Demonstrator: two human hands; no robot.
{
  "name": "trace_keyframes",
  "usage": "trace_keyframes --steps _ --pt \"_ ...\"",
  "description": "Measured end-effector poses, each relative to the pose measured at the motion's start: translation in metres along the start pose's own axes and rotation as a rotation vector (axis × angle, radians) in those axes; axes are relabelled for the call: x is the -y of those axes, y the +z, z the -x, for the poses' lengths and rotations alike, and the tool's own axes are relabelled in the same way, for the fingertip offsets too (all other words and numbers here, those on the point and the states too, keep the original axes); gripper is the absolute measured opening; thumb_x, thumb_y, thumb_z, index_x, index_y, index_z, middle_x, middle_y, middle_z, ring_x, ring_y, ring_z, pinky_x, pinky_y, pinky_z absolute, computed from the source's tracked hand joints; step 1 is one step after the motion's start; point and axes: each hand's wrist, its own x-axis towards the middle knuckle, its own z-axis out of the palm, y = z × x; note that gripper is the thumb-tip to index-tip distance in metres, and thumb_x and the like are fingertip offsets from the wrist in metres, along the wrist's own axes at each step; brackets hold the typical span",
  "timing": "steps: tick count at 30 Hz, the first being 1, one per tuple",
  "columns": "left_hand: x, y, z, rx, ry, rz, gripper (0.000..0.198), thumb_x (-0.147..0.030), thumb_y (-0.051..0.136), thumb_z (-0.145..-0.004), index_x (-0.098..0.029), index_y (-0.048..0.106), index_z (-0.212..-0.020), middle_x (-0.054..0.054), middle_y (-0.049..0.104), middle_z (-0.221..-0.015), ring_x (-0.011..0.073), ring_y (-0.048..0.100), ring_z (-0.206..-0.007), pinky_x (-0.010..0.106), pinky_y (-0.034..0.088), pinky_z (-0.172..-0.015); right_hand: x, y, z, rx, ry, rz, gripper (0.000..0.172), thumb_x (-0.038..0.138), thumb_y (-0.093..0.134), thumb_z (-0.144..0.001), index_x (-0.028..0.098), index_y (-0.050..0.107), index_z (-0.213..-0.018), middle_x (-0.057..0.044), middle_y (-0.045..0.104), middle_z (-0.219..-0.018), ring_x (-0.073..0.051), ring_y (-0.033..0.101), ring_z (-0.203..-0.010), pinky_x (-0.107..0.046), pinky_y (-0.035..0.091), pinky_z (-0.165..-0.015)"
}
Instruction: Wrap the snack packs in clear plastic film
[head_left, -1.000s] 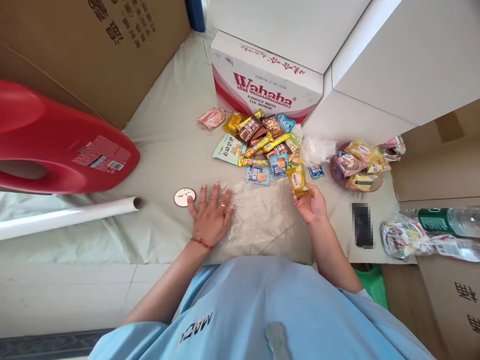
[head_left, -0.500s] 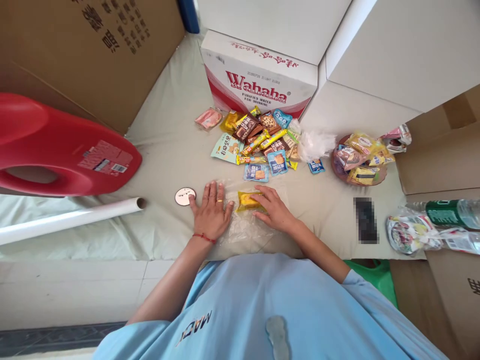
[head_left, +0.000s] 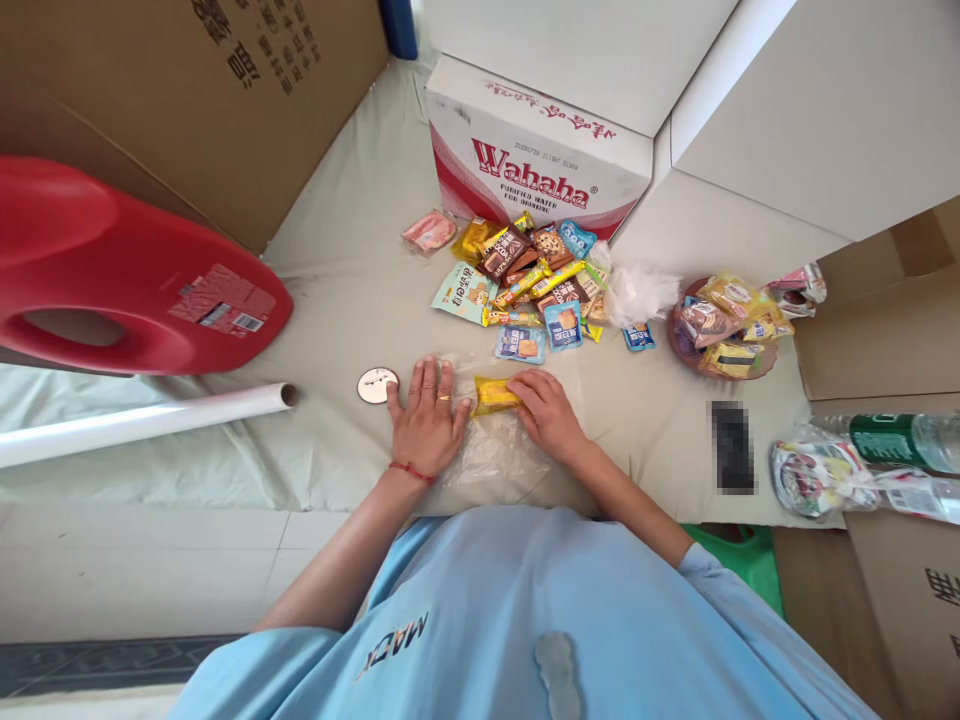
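Observation:
My left hand [head_left: 429,422] lies flat on the cloth-covered table, fingers spread, over the left part of a clear plastic bag [head_left: 491,450]. Its thumb is close to the left end of a yellow-wrapped snack [head_left: 493,395]. My right hand [head_left: 551,412] has its fingers closed on the right end of that snack, which rests on the bag. The right fingertips partly cover the wrapper. A round white badge [head_left: 377,386] with a pin on its back lies just left of my left hand, near the fingers.
Behind my hands is a heap of packaged snacks [head_left: 525,270] before a Wahaha carton [head_left: 540,150]. A snack basket [head_left: 686,350], a blurred dark object [head_left: 733,448] and bottles [head_left: 892,440] are rightward. Leftward lie a red jug [head_left: 135,270] and white tube [head_left: 150,425].
My right hand's fingers have closed onto the right end of the yellow snack; before, they were more spread beside it. My left hand stays flat. The view has shifted slightly.

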Motion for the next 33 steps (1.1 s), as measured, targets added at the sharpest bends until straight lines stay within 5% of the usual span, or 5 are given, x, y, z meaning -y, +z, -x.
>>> trace_keyframes --steps 8,16,20,24,33 --pt "0.015 -0.009 0.026 -0.370 0.178 0.005 0.061 -0.028 0.059 -0.097 -0.025 0.045 -0.157 0.016 0.048 -0.162 0.0325 0.028 -0.160 0.060 0.016 -0.128 -0.004 -0.034 0.070 0.046 -0.102 -0.064 0.068 0.044 0.066 -0.098 0.024 0.041 -0.157 -0.018 0.054 -0.149 -0.032 0.050 -0.141 -0.056 0.048 -0.115" --pt "0.047 -0.033 0.053 0.151 0.411 0.129 0.063 -0.030 0.049 -0.097 -0.023 0.039 -0.159 0.014 0.064 -0.148 0.0267 0.055 -0.143 0.053 0.021 -0.129 -0.018 -0.031 0.134 0.018 0.004 -0.055 0.027 0.019 0.051 -0.102 0.024 0.069 -0.121 -0.013 0.070 -0.129 -0.028 0.062 -0.125 -0.054 0.055 -0.106" --pt "0.055 -0.044 0.059 0.297 0.516 0.179 0.066 -0.031 0.051 -0.089 -0.023 0.046 -0.154 0.014 0.053 -0.159 0.0293 0.044 -0.151 0.056 0.018 -0.130 -0.010 -0.049 0.126 0.087 0.052 -0.197 0.022 0.024 0.051 -0.103 0.025 0.070 -0.113 -0.012 0.073 -0.121 -0.026 0.066 -0.113 -0.052 0.057 -0.099" --pt "0.049 -0.042 0.048 0.273 0.455 0.200 0.029 -0.034 0.054 -0.094 -0.028 0.072 -0.115 0.010 0.069 -0.139 0.0282 0.056 -0.140 0.055 0.030 -0.125 -0.009 -0.081 0.103 0.176 0.145 -0.376 0.021 0.033 0.051 -0.105 0.025 0.070 -0.109 -0.008 0.075 -0.100 -0.022 0.068 -0.095 -0.041 0.056 -0.089" --pt "0.029 -0.040 -0.029 0.062 -0.042 0.323 0.035 -0.048 0.048 -0.099 -0.021 0.069 -0.090 0.007 0.073 -0.086 0.0229 0.066 -0.083 0.040 0.056 -0.083 -0.035 -0.075 0.048 0.195 0.666 -0.822 0.051 0.070 0.064 -0.086 0.020 0.063 -0.077 -0.002 0.067 -0.074 -0.015 0.062 -0.066 -0.029 0.054 -0.067"
